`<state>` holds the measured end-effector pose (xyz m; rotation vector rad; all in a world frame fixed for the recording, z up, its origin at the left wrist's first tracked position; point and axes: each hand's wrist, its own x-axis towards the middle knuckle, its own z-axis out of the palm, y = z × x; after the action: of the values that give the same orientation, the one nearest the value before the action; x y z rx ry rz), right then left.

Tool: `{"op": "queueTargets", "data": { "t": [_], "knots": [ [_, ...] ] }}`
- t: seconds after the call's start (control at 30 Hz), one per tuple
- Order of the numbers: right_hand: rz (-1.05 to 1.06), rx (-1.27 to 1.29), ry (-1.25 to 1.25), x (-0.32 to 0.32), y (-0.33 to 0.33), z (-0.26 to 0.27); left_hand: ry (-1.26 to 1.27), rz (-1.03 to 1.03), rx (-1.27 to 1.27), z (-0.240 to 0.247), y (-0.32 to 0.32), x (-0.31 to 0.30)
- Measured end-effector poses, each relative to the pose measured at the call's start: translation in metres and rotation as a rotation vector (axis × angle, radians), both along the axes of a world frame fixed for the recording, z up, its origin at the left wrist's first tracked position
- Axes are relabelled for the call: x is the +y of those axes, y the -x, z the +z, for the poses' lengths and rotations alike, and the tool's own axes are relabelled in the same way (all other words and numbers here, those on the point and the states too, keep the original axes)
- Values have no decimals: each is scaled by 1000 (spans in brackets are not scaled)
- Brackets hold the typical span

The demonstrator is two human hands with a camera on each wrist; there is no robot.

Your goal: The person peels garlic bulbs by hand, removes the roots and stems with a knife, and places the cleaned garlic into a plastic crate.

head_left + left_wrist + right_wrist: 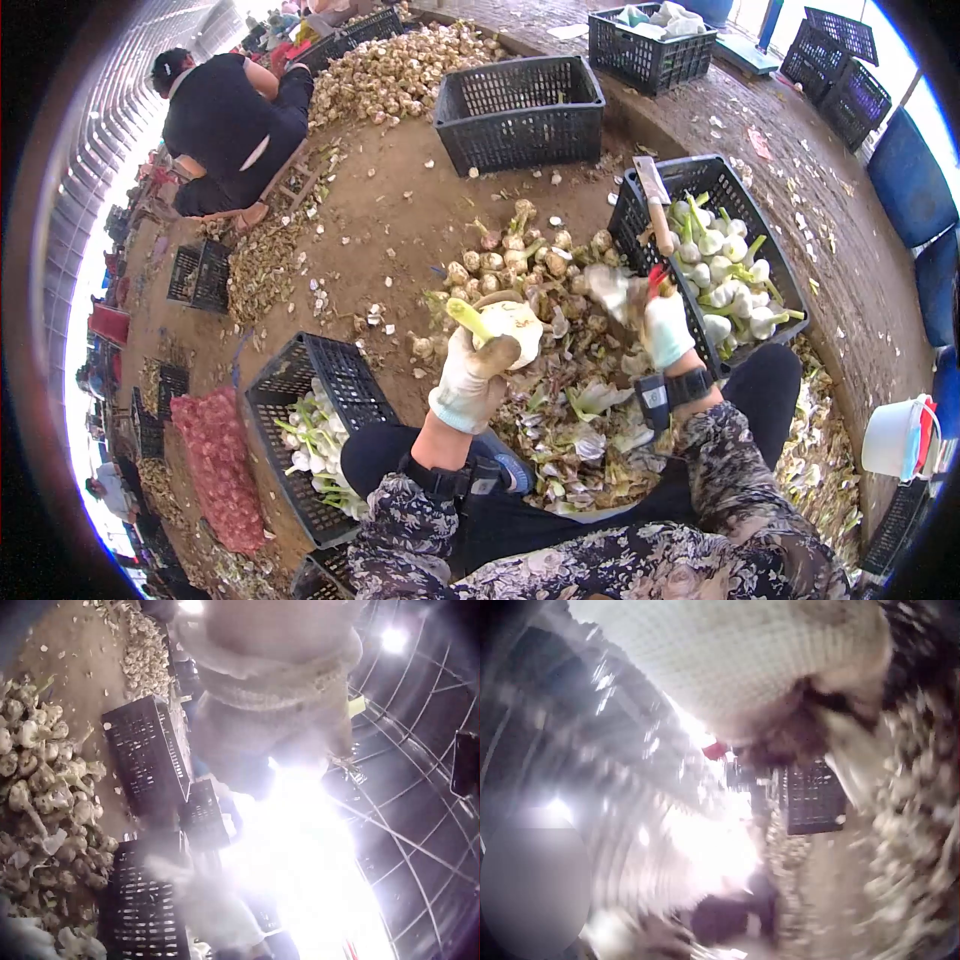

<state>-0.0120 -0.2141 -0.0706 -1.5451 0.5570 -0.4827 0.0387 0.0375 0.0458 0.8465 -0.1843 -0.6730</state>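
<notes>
In the head view my gloved left hand grips a large white garlic bulb, its cut green stem pointing up and left. My gloved right hand is curled round a red-handled tool whose pale end is smeared by motion. From the right wrist, a pale strip sticks out past the fingers. Unpeeled garlic lies heaped beyond both hands, and loose skins cover the ground below them. A knife with a wooden handle rests across the rim of the right crate.
The black crate at right holds trimmed garlic, as does another crate at left. An upturned-edge black crate stands ahead. A red mesh sack lies far left. Another person sits beside a large garlic pile.
</notes>
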Motion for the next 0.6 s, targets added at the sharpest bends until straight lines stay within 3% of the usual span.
{"op": "queueTargets", "data": {
  "t": [0.03, 0.07, 0.1, 0.13, 0.17, 0.2, 0.33, 0.37, 0.4, 0.47, 0.5, 0.53, 0.6],
  "knots": [
    [230, -39, -72, 8, 7, 26, -11, 4, -50, -10, -5, 1],
    [569, -20, 369, 5, 16, 3, -26, 20, -115, -16, -12, 1],
    [784, 347, 245, 26, 25, 40, -77, 18, -101, -2, -11, -2],
    [883, 408, 468, 30, 31, 12, -62, 57, -26, -3, -10, -4],
    [932, 558, 472, 39, 28, 34, -187, 68, -82, 1, -11, -4],
    [781, 369, 592, 34, 28, -2, -200, 62, -93, -1, -12, -4],
    [651, 148, -292, 46, -5, 56, -326, 138, -240, 0, -10, -6],
    [659, 135, -326, 53, -10, 77, -430, 93, -348, -1, -13, -3],
    [681, 154, -111, 57, -16, 95, -540, 57, -420, 2, -13, -3],
    [705, 140, -89, 68, -23, 124, -577, 17, -465, -5, -11, -4],
    [707, 277, -23, 71, -24, 135, -546, -2, -423, -5, -11, -4],
    [697, 85, 172, 75, -31, 129, -515, -20, -381, -4, -12, -3],
    [720, 231, 145, 70, -27, 132, -500, -54, -386, -3, -14, 1]
  ]
}}
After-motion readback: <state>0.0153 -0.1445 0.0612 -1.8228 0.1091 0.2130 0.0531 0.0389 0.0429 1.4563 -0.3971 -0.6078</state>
